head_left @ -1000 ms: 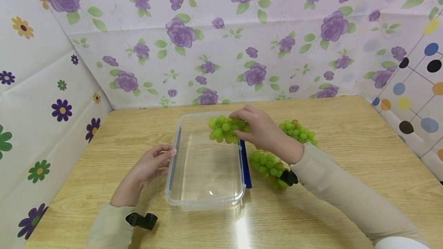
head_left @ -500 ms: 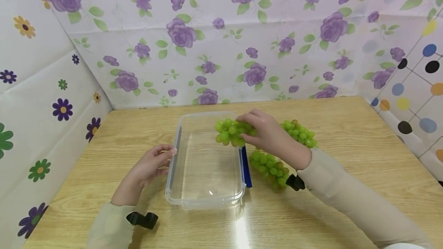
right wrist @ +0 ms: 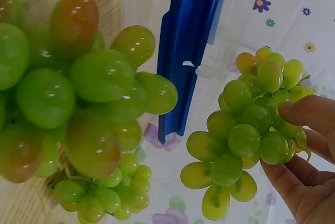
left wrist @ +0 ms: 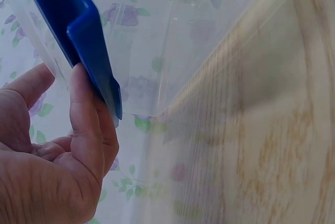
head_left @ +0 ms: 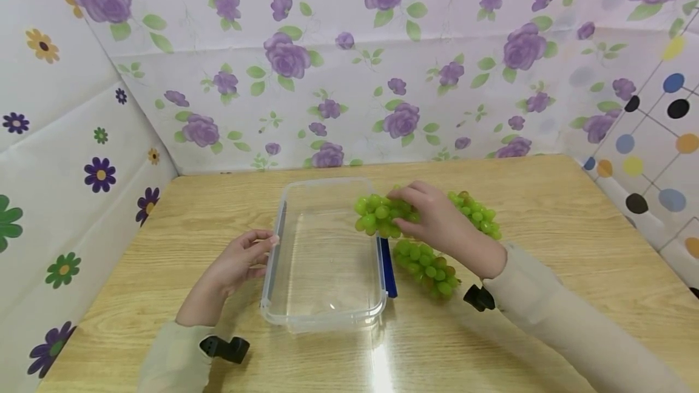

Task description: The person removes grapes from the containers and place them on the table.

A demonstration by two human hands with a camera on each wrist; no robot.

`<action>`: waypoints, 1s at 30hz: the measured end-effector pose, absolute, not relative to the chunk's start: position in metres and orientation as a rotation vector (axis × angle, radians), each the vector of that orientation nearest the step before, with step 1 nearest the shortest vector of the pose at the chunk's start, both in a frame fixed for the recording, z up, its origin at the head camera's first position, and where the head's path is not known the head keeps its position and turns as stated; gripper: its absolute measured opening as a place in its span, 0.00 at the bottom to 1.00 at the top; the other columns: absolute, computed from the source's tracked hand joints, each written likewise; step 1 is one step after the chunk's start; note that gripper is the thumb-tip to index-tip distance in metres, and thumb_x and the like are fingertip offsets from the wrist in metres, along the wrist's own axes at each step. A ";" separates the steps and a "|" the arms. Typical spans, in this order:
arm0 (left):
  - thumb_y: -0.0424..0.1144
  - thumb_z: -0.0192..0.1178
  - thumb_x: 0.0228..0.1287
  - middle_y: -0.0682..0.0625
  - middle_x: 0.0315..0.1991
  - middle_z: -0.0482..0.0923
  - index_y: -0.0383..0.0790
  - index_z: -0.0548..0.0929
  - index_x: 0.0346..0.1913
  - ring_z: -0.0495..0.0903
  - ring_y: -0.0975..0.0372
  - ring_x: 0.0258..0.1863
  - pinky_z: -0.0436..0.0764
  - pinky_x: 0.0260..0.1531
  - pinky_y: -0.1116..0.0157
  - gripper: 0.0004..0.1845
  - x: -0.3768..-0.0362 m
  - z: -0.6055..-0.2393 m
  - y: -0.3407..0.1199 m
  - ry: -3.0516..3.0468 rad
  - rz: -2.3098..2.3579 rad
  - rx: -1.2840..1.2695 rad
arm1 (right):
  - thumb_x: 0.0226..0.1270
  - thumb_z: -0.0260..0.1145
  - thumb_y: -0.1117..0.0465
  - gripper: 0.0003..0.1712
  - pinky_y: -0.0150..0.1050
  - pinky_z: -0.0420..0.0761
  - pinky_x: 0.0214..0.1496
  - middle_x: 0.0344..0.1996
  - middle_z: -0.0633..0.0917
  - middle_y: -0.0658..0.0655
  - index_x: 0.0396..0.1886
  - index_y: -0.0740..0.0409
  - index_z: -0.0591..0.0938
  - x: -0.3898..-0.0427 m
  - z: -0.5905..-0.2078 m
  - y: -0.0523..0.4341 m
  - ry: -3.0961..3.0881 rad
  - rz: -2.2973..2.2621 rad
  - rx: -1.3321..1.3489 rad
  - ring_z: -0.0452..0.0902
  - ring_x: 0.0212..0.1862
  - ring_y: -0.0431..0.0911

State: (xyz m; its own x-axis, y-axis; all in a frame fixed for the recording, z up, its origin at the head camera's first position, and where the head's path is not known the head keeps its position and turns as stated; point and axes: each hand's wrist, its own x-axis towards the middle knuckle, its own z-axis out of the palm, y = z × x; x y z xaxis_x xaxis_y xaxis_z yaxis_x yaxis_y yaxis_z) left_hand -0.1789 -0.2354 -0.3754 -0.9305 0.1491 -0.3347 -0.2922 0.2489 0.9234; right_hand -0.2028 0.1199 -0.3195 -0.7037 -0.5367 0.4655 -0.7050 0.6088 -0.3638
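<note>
A clear plastic container [head_left: 327,321] stands lidless on the table, with nothing lying inside it. At its left rim, my left hand [head_left: 240,264] grips the side; in the left wrist view, thumb and fingers sit around a blue latch [left wrist: 97,51] that hangs unfolded. My right hand [head_left: 439,217] pinches a bunch of green grapes [head_left: 375,216] by its stem end, held over the container's right rim. That bunch [right wrist: 241,130] hangs beside the right blue latch [right wrist: 183,46] in the right wrist view. Its stem is partly hidden by the fingers.
A second grape bunch [head_left: 428,268] lies just right of the container, under the right wrist. Farther back, a third bunch [head_left: 479,216] is partly covered by the right hand. The wooden table [head_left: 218,205] meets flower-patterned cloth [head_left: 327,77] behind it.
My right hand has moved right and slightly toward me, carrying the grape bunch from above the container to its right rim. The left hand and container have stayed put.
</note>
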 end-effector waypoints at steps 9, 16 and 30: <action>0.48 0.52 0.71 0.55 0.41 0.71 0.33 0.63 0.62 0.75 0.67 0.35 0.78 0.34 0.70 0.26 -0.178 -0.375 -0.237 2.171 1.721 -0.133 | 0.53 0.73 0.69 0.22 0.40 0.81 0.39 0.38 0.81 0.58 0.50 0.65 0.80 -0.201 -0.325 0.129 -2.526 0.776 0.970 0.78 0.38 0.48; 0.49 0.51 0.72 0.56 0.39 0.73 0.32 0.61 0.64 0.76 0.68 0.35 0.78 0.34 0.71 0.28 -0.178 -0.376 -0.237 2.158 1.729 -0.129 | 0.53 0.73 0.68 0.22 0.41 0.81 0.40 0.38 0.81 0.58 0.49 0.65 0.81 -0.200 -0.332 0.139 -2.535 0.751 0.931 0.78 0.39 0.49; 0.48 0.51 0.72 0.57 0.38 0.74 0.32 0.61 0.63 0.77 0.68 0.35 0.78 0.36 0.69 0.28 -0.180 -0.376 -0.235 2.157 1.725 -0.135 | 0.51 0.73 0.70 0.21 0.44 0.81 0.41 0.38 0.82 0.59 0.47 0.66 0.81 -0.200 -0.346 0.154 -2.515 0.729 0.908 0.79 0.41 0.51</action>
